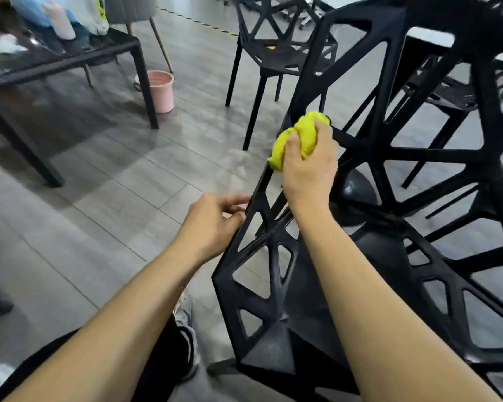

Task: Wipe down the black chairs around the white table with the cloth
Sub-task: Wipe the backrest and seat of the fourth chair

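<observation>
A black lattice chair [276, 268] fills the lower right, close in front of me. My right hand [310, 166] is closed around a bunched yellow cloth [304, 133] and presses it against the chair's upper left frame edge. My left hand [212, 224] grips the same frame edge lower down, fingers curled on the rim. A second black chair [276, 56] stands further back in the middle, and a third [447, 97] shows through the near chair's openings at the right. The white table [430, 36] shows as a pale strip at the top right, mostly hidden.
A dark glass-topped table [70, 59] with bags and a bottle stands at the upper left. A pink bucket [161, 89] sits on the grey plank floor beside its leg. My shoe [189, 352] is near the chair's base.
</observation>
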{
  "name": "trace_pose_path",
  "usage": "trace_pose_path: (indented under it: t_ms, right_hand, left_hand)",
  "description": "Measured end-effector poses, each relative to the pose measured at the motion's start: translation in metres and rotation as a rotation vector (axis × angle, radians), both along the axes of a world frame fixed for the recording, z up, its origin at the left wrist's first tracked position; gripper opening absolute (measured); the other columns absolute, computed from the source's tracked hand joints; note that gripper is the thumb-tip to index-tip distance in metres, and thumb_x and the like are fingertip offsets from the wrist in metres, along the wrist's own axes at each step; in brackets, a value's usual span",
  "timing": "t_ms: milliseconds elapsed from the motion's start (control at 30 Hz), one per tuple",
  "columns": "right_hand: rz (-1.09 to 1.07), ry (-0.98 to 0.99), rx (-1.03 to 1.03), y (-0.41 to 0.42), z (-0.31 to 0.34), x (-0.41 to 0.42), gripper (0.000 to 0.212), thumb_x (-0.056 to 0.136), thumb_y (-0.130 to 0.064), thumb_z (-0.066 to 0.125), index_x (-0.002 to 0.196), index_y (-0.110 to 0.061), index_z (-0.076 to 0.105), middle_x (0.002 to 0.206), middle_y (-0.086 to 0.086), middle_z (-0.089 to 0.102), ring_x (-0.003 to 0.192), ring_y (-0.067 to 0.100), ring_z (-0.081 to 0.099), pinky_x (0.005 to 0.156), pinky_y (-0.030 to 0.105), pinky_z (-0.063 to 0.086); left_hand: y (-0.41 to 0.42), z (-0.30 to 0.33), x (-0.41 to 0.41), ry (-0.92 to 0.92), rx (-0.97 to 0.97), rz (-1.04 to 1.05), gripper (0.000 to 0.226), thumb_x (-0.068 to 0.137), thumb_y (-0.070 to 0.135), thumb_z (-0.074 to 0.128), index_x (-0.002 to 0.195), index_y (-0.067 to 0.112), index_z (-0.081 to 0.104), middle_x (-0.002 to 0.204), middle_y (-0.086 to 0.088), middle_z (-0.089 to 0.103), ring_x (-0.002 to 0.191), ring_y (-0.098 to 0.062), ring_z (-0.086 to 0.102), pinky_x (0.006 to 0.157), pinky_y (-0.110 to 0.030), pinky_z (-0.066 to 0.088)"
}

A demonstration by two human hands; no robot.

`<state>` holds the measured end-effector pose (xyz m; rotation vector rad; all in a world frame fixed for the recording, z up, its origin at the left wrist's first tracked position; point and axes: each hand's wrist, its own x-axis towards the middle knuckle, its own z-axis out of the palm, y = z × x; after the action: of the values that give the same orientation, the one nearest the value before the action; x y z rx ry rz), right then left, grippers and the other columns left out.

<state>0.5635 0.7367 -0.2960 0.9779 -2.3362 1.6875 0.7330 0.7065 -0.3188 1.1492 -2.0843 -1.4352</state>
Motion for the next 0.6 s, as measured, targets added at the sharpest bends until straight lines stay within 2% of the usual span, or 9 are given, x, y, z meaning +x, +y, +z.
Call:
trace_pose_path:
  t_ms: [100,167,233,300,367,467,600]
  right_hand:
    - [-0.012,0.137,0.214,-0.047,0.013,0.005,0.048,0.093,-0.036,0.057,0.134,-0.013,0.046,0.117,0.014,0.047,0.103,0.036,0.050,0.092,0.039,0.038]
    - [-0.086,0.214,0.419,-0.065,0.011,0.013,0.057,0.089,-0.033,0.062,0.138,-0.012,0.041,0.126,0.018,0.044,0.108,0.039,0.049,0.094,0.043,0.041]
    - [-0.125,0.230,0.513,-0.067,0.007,0.020,0.062,0.087,-0.029,0.066,0.140,-0.013,0.038,0.128,0.018,0.042,0.110,0.038,0.049,0.094,0.043,0.041]
    - [-0.129,0.220,0.502,-0.051,-0.001,0.034,0.059,0.086,-0.029,0.068,0.135,-0.012,0.041,0.124,0.018,0.045,0.107,0.037,0.049,0.094,0.042,0.039]
    - [-0.110,0.225,0.458,-0.025,-0.013,0.063,0.058,0.081,-0.029,0.070,0.128,-0.010,0.045,0.114,0.018,0.048,0.100,0.037,0.049,0.093,0.044,0.040]
    - [-0.126,0.273,0.431,0.021,-0.044,0.125,0.064,0.067,-0.024,0.077,0.124,-0.010,0.051,0.101,0.014,0.051,0.089,0.033,0.049,0.083,0.042,0.046]
    - [-0.034,0.299,0.452,0.060,-0.067,0.172,0.065,0.064,-0.025,0.079,0.124,-0.015,0.054,0.098,0.004,0.049,0.085,0.023,0.042,0.080,0.031,0.034]
  left_hand:
    - [-0.001,-0.003,0.011,-0.052,0.086,0.051,0.021,0.072,0.025,0.063,0.091,0.026,0.074,0.073,0.005,0.074,0.069,-0.019,0.070,0.082,-0.048,0.060]
    - [0.000,-0.003,0.018,-0.138,0.129,0.052,0.013,0.075,0.016,0.071,0.087,0.022,0.073,0.066,0.005,0.072,0.070,-0.025,0.072,0.079,-0.046,0.062]
    - [-0.002,0.000,0.022,-0.179,0.233,0.065,0.011,0.084,0.007,0.070,0.089,0.016,0.073,0.070,-0.001,0.072,0.070,-0.029,0.072,0.076,-0.044,0.063]
    - [-0.008,0.004,0.023,-0.144,0.304,0.150,0.017,0.092,0.002,0.057,0.088,0.012,0.070,0.080,-0.009,0.073,0.064,-0.025,0.069,0.073,-0.040,0.062]
    - [-0.019,0.008,0.023,-0.079,0.246,0.272,0.022,0.094,0.002,0.050,0.087,0.013,0.068,0.083,-0.010,0.072,0.062,-0.024,0.065,0.067,-0.037,0.060]
    - [-0.030,0.013,0.023,0.047,0.203,0.354,0.025,0.097,0.003,0.046,0.089,0.012,0.068,0.082,-0.010,0.071,0.058,-0.025,0.062,0.062,-0.034,0.057]
    - [-0.026,0.014,0.020,0.078,0.173,0.342,0.025,0.098,0.004,0.046,0.092,0.012,0.069,0.083,-0.009,0.072,0.061,-0.025,0.062,0.064,-0.034,0.055]
